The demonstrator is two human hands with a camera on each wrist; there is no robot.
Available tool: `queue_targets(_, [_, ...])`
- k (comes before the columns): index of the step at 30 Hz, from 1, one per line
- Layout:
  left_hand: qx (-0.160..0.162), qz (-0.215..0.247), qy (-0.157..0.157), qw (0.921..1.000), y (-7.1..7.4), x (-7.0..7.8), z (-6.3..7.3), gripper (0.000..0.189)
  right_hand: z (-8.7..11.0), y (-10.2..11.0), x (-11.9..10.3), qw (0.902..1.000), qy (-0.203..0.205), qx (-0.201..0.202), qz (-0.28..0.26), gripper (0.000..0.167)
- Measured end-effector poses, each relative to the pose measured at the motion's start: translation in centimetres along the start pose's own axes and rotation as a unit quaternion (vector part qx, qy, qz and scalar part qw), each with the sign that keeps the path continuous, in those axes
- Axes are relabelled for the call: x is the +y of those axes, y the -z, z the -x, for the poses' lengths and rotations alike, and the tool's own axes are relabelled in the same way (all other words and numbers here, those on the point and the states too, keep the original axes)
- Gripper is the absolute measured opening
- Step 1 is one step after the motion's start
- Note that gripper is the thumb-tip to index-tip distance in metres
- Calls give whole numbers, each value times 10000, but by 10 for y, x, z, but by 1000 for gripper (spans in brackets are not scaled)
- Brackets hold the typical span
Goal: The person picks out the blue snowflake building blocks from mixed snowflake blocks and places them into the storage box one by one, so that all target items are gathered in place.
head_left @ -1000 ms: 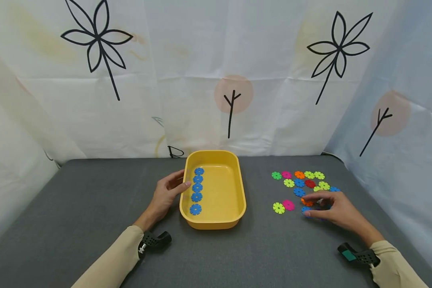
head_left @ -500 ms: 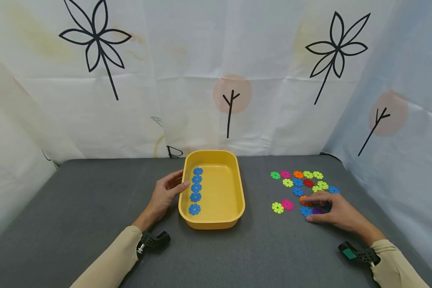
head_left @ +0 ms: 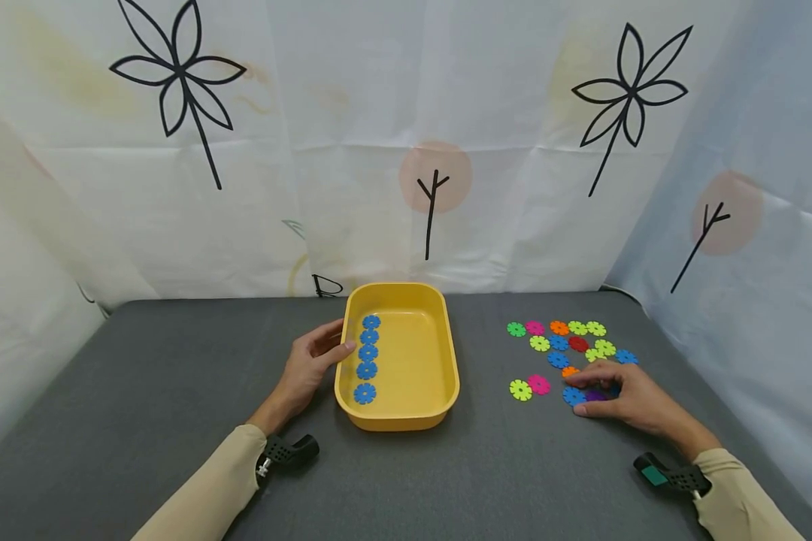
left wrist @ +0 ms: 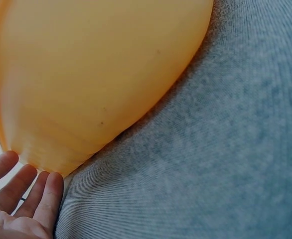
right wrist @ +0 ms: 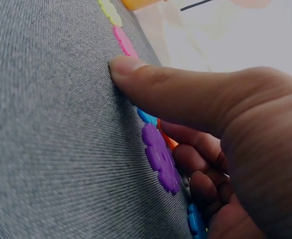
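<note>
A yellow plastic tray [head_left: 413,368] lies at the middle of the grey table, with several blue flower-shaped discs [head_left: 367,352] in a column along its left side. My left hand [head_left: 311,366] holds the tray's left wall, thumb over the rim and fingertips [left wrist: 49,181] against the outside. On the right, my right hand [head_left: 625,394] hovers low over loose discs. Its thumb touches the cloth by the near edge of a blue disc [head_left: 574,396], and its index finger partly covers an orange disc [head_left: 569,371]. A purple disc [right wrist: 161,159] lies flat between thumb and fingers.
Several more flower discs in green, pink, orange, yellow, blue and red lie beyond the right hand. A yellow disc [head_left: 520,390] and a pink disc [head_left: 539,384] lie to its left. White patterned cloth [head_left: 352,188] hangs behind the table.
My right thumb has drawn back toward me, uncovering more of the blue disc and the purple one. The left hand and tray have stayed in place.
</note>
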State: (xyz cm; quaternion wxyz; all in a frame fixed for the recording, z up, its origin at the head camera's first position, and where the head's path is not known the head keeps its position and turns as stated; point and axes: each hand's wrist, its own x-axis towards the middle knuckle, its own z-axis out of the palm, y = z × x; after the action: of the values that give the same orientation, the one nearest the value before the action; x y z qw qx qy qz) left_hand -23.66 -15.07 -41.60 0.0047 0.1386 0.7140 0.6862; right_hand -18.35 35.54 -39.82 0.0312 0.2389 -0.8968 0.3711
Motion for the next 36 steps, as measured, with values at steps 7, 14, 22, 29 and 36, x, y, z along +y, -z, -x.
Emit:
queue_targets(7, [8,18,38,10000,-1,1,-1,57,0,-1,3,9999,11,73,108,35])
queue_targets(14, [17,-9,55,10000,-1,2,0,58,0,0,2,9999,82,-25,116,36])
queue_targets(22, [13,-45,20,10000,0,1,1,57,1,1,1,9993,168,-233,232,33])
queue_targets(29, [-14,-63,8,10000,-1,1,1,58,2,2,1,9987,117,-251,416,30])
queue_targets(36, [8,-65,52,10000,-1,2,1,57,1,1,1,9983,141,-188,535,28])
